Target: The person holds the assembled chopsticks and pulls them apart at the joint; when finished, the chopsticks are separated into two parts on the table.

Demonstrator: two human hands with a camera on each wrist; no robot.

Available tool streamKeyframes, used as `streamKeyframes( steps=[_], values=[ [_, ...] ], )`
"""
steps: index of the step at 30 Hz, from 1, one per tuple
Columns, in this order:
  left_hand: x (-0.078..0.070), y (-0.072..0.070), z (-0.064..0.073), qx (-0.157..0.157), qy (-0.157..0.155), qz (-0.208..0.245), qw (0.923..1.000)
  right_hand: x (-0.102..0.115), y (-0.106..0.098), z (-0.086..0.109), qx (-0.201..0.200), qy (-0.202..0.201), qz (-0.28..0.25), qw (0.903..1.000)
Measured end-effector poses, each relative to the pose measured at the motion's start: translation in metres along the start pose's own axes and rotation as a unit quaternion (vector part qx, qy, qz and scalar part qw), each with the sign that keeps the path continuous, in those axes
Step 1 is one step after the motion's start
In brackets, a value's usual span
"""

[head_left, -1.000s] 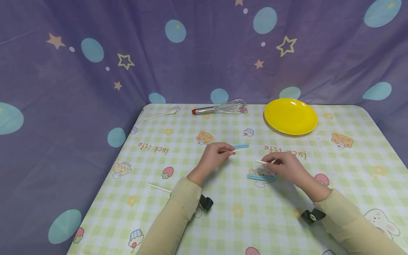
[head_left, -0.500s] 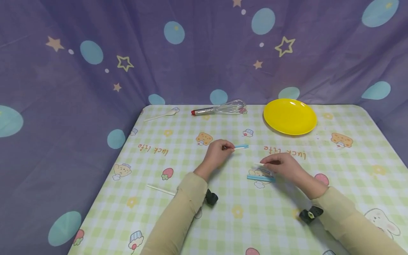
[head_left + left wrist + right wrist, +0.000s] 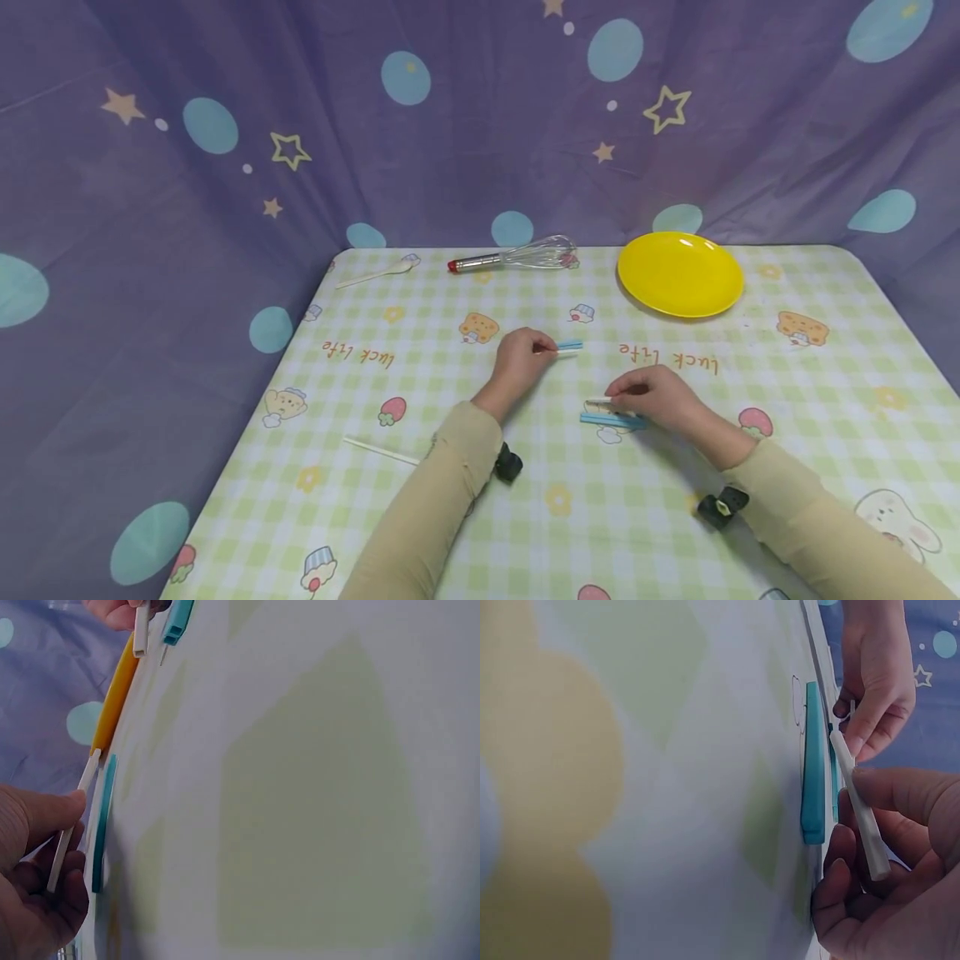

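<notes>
My left hand [image 3: 521, 358] pinches a thin white stick [image 3: 67, 832] between thumb and fingers. It holds it low, alongside a short blue bar [image 3: 571, 344] lying on the tablecloth; the hand covers the bar's left end in the head view. My right hand [image 3: 663, 400] pinches a second white stick [image 3: 864, 814], whose tip shows just behind another blue bar [image 3: 612, 421]. Two square holes show in that nearer bar's end in the left wrist view. A third white stick [image 3: 378, 450] lies at the left, partly hidden by my left sleeve.
Along the back edge of the table lie a pale spoon [image 3: 378, 273], a whisk [image 3: 517, 255] with a red-tipped handle, and a yellow plate [image 3: 678, 275]. A purple curtain [image 3: 465, 150] hangs right behind the table.
My left hand has shifted slightly right, bringing its white stick beside the far blue bar. My right hand has lowered its stick toward the near blue bar.
</notes>
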State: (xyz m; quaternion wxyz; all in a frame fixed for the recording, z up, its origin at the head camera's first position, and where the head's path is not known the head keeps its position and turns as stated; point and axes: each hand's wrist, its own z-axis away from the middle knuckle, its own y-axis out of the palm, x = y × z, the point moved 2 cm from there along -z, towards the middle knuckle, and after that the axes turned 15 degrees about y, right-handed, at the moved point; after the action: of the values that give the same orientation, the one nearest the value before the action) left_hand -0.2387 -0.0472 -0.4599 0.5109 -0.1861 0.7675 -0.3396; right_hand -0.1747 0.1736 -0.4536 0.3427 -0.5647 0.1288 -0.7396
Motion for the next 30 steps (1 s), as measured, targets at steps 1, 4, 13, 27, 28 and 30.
streamKeyframes(
  steps=[1, 4, 13, 27, 28, 30],
  values=[
    [-0.001, 0.001, 0.000, -0.003, -0.001, -0.003, 1.0000, 0.000, 0.001, 0.000, 0.001, 0.002, 0.001, 1.0000],
    [-0.004, 0.004, 0.000, -0.012, -0.007, -0.012, 0.9998, -0.002, 0.003, -0.001, 0.004, 0.001, 0.005, 1.0000],
    [-0.007, 0.008, -0.004, -0.001, -0.014, -0.088, 0.9960, 0.001, 0.005, 0.000, 0.018, -0.001, 0.019, 0.9997],
    [-0.009, 0.004, -0.005, 0.014, -0.010, -0.137, 0.9904, 0.002, 0.005, 0.002, 0.027, -0.009, 0.034, 0.9990],
    [-0.009, 0.002, -0.005, 0.017, -0.011, -0.146, 0.9891, 0.002, 0.005, 0.002, 0.027, -0.007, 0.037, 0.9989],
    [-0.008, -0.001, -0.005, 0.025, -0.013, -0.160, 0.9867, 0.003, 0.005, 0.002, 0.025, -0.003, 0.044, 0.9987]
  ],
)
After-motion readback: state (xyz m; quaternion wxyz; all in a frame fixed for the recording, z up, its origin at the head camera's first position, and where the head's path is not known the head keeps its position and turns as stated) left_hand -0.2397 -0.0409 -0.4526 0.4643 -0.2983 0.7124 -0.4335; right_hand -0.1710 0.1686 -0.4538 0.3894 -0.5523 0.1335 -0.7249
